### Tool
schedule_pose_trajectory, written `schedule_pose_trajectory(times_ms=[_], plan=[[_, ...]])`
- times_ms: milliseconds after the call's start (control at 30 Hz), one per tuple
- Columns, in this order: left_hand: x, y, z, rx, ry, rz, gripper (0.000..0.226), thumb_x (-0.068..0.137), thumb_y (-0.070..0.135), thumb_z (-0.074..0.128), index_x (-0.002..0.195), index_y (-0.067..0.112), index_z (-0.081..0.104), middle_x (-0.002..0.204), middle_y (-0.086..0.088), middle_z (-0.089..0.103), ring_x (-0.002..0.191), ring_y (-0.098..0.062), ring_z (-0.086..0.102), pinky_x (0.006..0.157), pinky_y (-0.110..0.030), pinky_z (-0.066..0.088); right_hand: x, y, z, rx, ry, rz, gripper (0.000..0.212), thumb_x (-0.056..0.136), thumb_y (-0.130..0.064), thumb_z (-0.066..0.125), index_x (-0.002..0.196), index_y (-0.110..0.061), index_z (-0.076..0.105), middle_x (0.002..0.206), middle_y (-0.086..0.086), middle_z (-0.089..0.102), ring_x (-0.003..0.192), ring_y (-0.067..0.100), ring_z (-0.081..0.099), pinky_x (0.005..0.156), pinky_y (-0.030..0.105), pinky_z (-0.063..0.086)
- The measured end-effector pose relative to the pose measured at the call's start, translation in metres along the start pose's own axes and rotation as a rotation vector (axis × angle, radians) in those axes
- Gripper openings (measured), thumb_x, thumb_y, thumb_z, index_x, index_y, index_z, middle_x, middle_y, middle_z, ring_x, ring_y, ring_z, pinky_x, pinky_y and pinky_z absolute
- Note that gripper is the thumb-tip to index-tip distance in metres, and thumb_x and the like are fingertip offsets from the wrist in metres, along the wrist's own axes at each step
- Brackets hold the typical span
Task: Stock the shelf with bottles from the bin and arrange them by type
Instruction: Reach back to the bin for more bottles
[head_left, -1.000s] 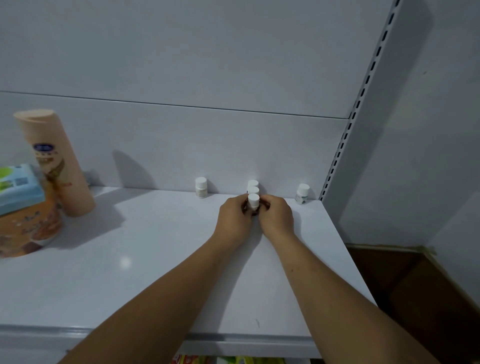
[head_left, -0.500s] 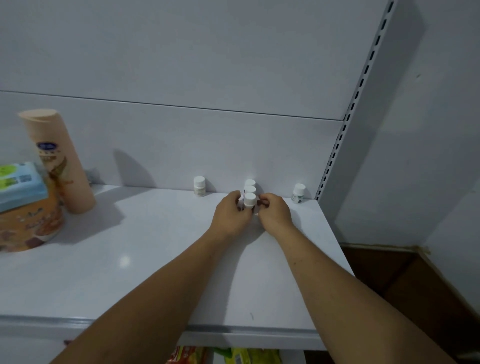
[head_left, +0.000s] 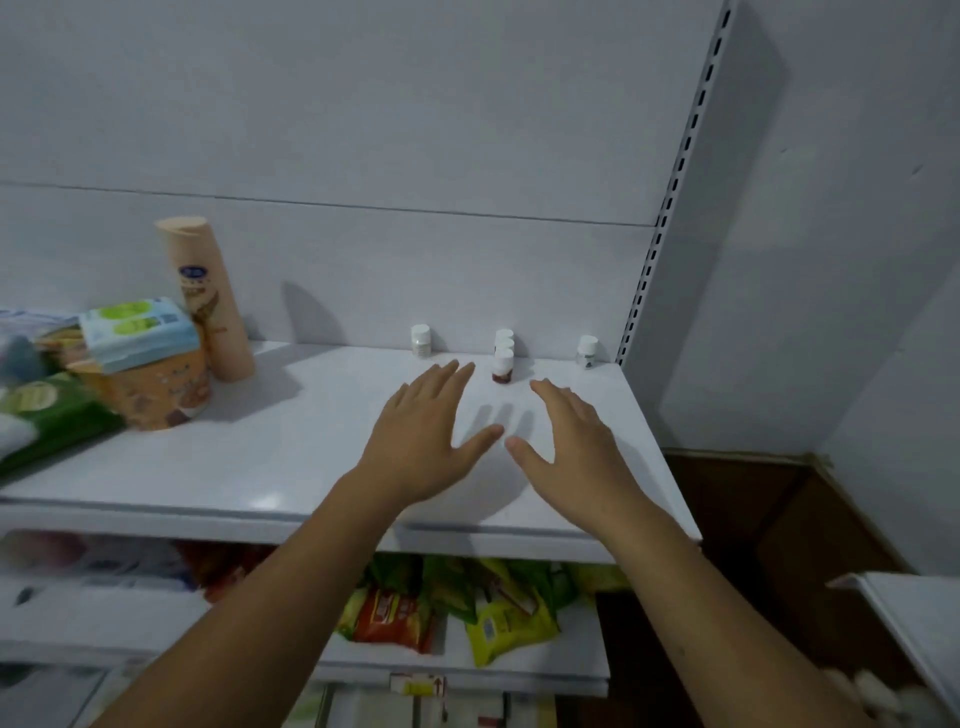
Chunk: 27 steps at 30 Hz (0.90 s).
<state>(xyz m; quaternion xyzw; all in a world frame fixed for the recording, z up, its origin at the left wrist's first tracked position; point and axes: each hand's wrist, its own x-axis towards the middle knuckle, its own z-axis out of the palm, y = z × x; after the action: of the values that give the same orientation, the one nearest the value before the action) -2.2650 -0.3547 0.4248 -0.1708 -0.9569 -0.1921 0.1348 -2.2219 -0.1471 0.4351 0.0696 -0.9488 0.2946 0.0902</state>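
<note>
Seen from my remote station: the left hand (head_left: 421, 431) and right hand (head_left: 576, 441) hover palm-down over the white shelf (head_left: 291, 467), fingers straight, loosely spread, holding nothing. Just beyond the fingertips, three white-capped bottles (head_left: 503, 364) stand upright in a file running front to back toward the rear wall; a lone bottle (head_left: 421, 340) stands apart on their left; a second single bottle (head_left: 587, 352) stands on their right, near the slotted upright (head_left: 649, 270); a tall peach bottle (head_left: 208, 296) stands far left. I judge three groupings begun; the bin is not plainly in view, so I cannot tell how much remains.
</note>
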Motion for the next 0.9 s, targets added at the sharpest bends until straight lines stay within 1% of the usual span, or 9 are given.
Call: schedule_pose_trajectory(times_ms=[100, 200, 300, 400, 467, 533, 633, 767, 900], plan=[[-0.056, 0.015, 0.003, 0.034, 0.014, 0.051, 0.09, 0.095, 0.081, 0.031, 0.167, 0.028, 0.018, 0.173, 0.005, 0.025, 0.159, -0.018, 0.022, 0.127, -0.05, 0.028, -0.054, -0.013, 0.006, -0.034, 0.014, -0.067, 0.073, 0.1, -0.062, 0.051, 0.161, -0.037, 0.02, 0.171, -0.012, 0.018, 0.159, 0.013, 0.009, 0.13, 0.043, 0.015], [-0.103, 0.025, 0.008, 0.016, 0.0, 0.052, 0.089, 0.095, 0.076, 0.036, 0.167, 0.028, 0.016, 0.173, 0.004, 0.025, 0.159, -0.017, 0.023, 0.127, -0.05, 0.028, -0.097, -0.016, 0.013, -0.039, 0.011, -0.107, 0.072, 0.101, -0.059, 0.051, 0.162, -0.035, 0.02, 0.171, -0.012, 0.017, 0.159, 0.01, 0.006, 0.131, 0.043, 0.011], [-0.148, 0.038, 0.012, -0.024, 0.001, 0.065, 0.084, 0.098, 0.071, 0.045, 0.166, 0.027, 0.023, 0.169, 0.004, 0.033, 0.155, -0.016, 0.031, 0.126, -0.045, 0.032, -0.144, -0.011, 0.024, -0.036, 0.02, -0.142, 0.069, 0.103, -0.053, 0.052, 0.162, -0.027, 0.028, 0.169, -0.008, 0.025, 0.159, 0.012, 0.011, 0.13, 0.046, 0.015], [-0.188, 0.049, 0.027, -0.061, -0.05, 0.107, 0.076, 0.101, 0.066, 0.049, 0.163, 0.026, 0.031, 0.16, 0.007, 0.044, 0.145, -0.014, 0.043, 0.112, -0.036, 0.045, -0.191, 0.009, 0.044, 0.0, 0.024, -0.129, 0.064, 0.102, -0.048, 0.056, 0.159, -0.023, 0.036, 0.165, -0.004, 0.035, 0.156, 0.016, 0.023, 0.126, 0.049, 0.025], [-0.211, 0.052, 0.047, -0.082, -0.116, 0.127, 0.07, 0.102, 0.065, 0.049, 0.16, 0.028, 0.035, 0.155, 0.008, 0.049, 0.138, -0.013, 0.049, 0.102, -0.032, 0.05, -0.22, 0.03, 0.062, 0.011, -0.012, -0.078, 0.064, 0.102, -0.045, 0.058, 0.158, -0.023, 0.037, 0.163, -0.003, 0.036, 0.155, 0.018, 0.026, 0.126, 0.05, 0.027], [-0.234, 0.052, 0.073, -0.091, -0.203, 0.132, 0.066, 0.103, 0.062, 0.051, 0.159, 0.028, 0.037, 0.151, 0.005, 0.053, 0.132, -0.016, 0.053, 0.097, -0.035, 0.052, -0.246, 0.053, 0.08, 0.004, -0.079, 0.005, 0.064, 0.101, -0.044, 0.059, 0.158, -0.023, 0.037, 0.162, -0.002, 0.038, 0.153, 0.019, 0.029, 0.124, 0.049, 0.029], [-0.264, 0.04, 0.122, -0.117, -0.362, 0.093, 0.066, 0.103, 0.059, 0.052, 0.158, 0.027, 0.039, 0.151, -0.001, 0.054, 0.133, -0.024, 0.053, 0.1, -0.043, 0.052, -0.279, 0.088, 0.108, -0.016, -0.175, 0.157, 0.063, 0.101, -0.041, 0.061, 0.157, -0.023, 0.038, 0.159, 0.001, 0.04, 0.149, 0.022, 0.033, 0.121, 0.048, 0.033], [-0.298, 0.023, 0.186, -0.124, -0.551, 0.013, 0.063, 0.103, 0.059, 0.053, 0.154, 0.024, 0.044, 0.146, -0.005, 0.058, 0.128, -0.03, 0.057, 0.097, -0.046, 0.053, -0.316, 0.133, 0.141, -0.032, -0.299, 0.338, 0.063, 0.1, -0.041, 0.061, 0.156, -0.022, 0.04, 0.157, 0.003, 0.043, 0.143, 0.028, 0.039, 0.117, 0.048, 0.037], [-0.323, 0.013, 0.239, -0.138, -0.664, -0.038, 0.057, 0.101, 0.048, 0.062, 0.151, 0.024, 0.05, 0.142, -0.006, 0.061, 0.128, -0.03, 0.059, 0.097, -0.047, 0.055, -0.343, 0.166, 0.173, -0.042, -0.415, 0.474, 0.06, 0.101, -0.037, 0.064, 0.154, -0.019, 0.043, 0.157, 0.008, 0.045, 0.141, 0.032, 0.042, 0.112, 0.047, 0.041]])
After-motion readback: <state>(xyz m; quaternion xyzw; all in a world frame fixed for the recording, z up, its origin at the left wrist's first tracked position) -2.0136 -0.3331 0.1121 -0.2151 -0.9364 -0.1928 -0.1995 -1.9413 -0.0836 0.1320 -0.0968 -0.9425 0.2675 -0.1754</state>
